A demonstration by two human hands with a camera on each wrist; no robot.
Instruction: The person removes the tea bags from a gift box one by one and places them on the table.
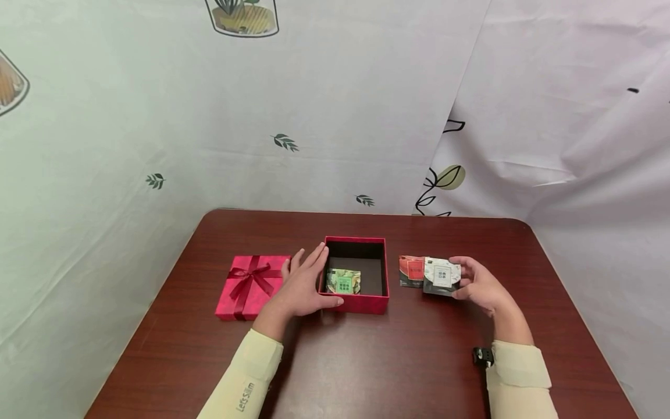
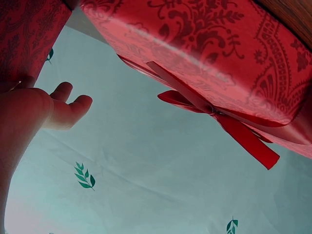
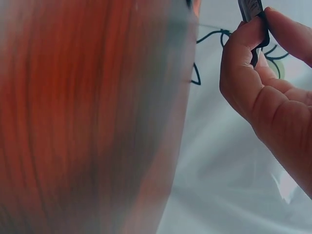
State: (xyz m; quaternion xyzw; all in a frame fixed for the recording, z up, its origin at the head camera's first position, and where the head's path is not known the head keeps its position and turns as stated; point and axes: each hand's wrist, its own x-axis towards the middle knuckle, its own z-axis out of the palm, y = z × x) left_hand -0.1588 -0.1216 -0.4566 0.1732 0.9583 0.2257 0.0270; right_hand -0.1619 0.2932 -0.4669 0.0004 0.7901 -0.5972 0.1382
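Observation:
My left hand (image 1: 306, 285) rests against the left side of an open red gift box (image 1: 361, 304), fingers extended along its left rim and thumb at the front edge. Inside the box, a green sachet (image 1: 344, 282) lies toward the front left. To the right of the box, my right hand (image 1: 484, 288) pinches the right edge of a white-and-black sachet (image 1: 441, 275) between thumb and fingers. That sachet overlaps a red sachet (image 1: 410, 272). In the right wrist view, the pinched sachet (image 3: 250, 9) shows only a narrow dark edge.
A red patterned box lid (image 1: 230, 299) with a ribbon bow (image 1: 252, 279) lies left of my left hand; it looms close in the left wrist view. The dark wooden table (image 1: 361, 372) ends at a white printed cloth (image 1: 324, 105) behind.

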